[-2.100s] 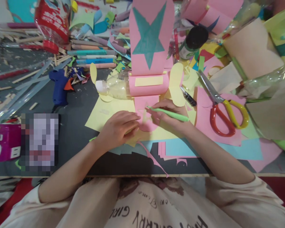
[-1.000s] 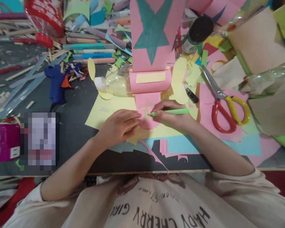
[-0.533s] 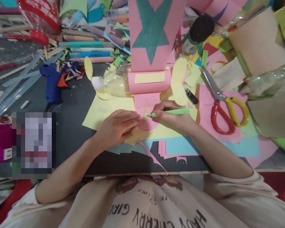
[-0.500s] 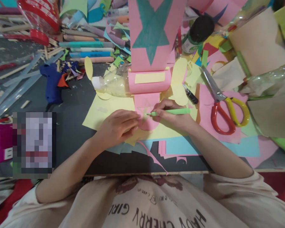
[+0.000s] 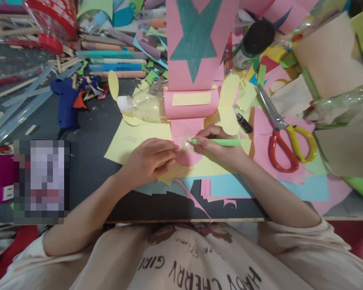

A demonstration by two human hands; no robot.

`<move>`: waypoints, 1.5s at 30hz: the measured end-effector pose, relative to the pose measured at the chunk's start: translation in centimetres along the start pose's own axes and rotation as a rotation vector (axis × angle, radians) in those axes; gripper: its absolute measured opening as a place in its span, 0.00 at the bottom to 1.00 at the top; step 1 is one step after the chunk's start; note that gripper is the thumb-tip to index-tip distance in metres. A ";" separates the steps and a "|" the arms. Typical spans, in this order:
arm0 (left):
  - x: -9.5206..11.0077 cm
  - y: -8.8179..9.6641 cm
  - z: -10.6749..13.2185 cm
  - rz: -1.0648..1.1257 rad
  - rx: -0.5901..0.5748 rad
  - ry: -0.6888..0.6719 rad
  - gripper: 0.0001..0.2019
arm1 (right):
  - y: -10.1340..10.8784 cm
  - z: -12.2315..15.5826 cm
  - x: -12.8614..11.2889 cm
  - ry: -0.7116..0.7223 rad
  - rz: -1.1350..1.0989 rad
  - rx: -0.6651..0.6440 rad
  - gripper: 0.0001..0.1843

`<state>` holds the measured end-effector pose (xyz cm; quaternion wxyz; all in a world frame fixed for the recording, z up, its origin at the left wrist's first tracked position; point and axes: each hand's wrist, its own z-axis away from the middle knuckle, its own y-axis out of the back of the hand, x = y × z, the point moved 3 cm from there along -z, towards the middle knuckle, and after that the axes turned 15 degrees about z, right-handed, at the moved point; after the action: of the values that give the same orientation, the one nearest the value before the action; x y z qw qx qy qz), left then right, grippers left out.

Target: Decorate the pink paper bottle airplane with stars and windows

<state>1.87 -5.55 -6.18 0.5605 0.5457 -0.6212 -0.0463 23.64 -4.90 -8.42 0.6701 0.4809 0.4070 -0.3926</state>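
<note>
A clear plastic bottle (image 5: 148, 106) lies on its side, wrapped in pink paper (image 5: 193, 110), with yellow paper pieces near both ends. One pink flap (image 5: 202, 52) above it bears a green star. The lower pink flap (image 5: 189, 161) carries a faint star outline. My right hand (image 5: 219, 143) grips a light green marker (image 5: 220, 142), its tip on that outline. My left hand (image 5: 153, 159) lies flat, fingers stretched out, fingertips on the left edge of the lower flap. Yellow paper (image 5: 124, 141) is spread beneath.
Scissors with red and yellow handles (image 5: 290, 147) lie right on pink paper. A blue glue gun (image 5: 66, 104) rests left, beside glue sticks (image 5: 24, 110). Several markers (image 5: 117, 67) are at the back. Blue paper (image 5: 230, 187) and pink scraps (image 5: 196, 201) lie near the table's front edge.
The green marker's tip has shifted slightly up along the star outline, with my right hand still gripping it. My left hand stays at the flap's edge. The whole view shifts slightly.
</note>
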 end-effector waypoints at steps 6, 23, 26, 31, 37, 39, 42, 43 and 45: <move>0.0 0.0 0.0 0.012 0.003 0.041 0.10 | -0.1 -0.1 0.1 -0.009 0.010 -0.048 0.15; 0.0 -0.1 0.0 0.012 0.004 0.030 0.10 | 0.0 -0.2 -0.3 0.057 0.000 -0.031 0.14; 0.0 0.0 0.0 0.013 0.007 0.031 0.10 | 0.1 -0.3 -0.1 0.052 0.018 -0.052 0.15; -0.2 -0.2 0.1 0.029 -0.024 0.064 0.11 | 0.4 -0.4 -0.3 0.043 -0.006 -0.019 0.13; 0.0 0.0 -0.1 -0.004 0.020 -0.015 0.09 | 0.2 -0.4 -0.4 0.076 0.028 -0.022 0.14; 0.0 0.1 -0.2 -0.016 0.026 -0.024 0.09 | 0.3 -0.5 -0.3 0.049 0.052 -0.053 0.15; 0.1 0.1 -0.2 -0.021 0.019 -0.033 0.08 | 0.4 -0.6 -0.4 0.026 0.022 -0.063 0.13; 0.1 0.1 -0.2 -0.019 0.014 -0.030 0.08 | 0.4 -0.6 -0.4 0.029 0.001 -0.047 0.11; 0.1 0.1 -0.2 -0.015 0.006 -0.022 0.07 | 0.4 -0.6 -0.6 0.037 -0.030 -0.019 0.10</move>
<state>1.99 -5.46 -5.96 0.5514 0.5514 -0.6236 -0.0546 23.72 -4.19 -7.90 0.6610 0.4756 0.4299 -0.3899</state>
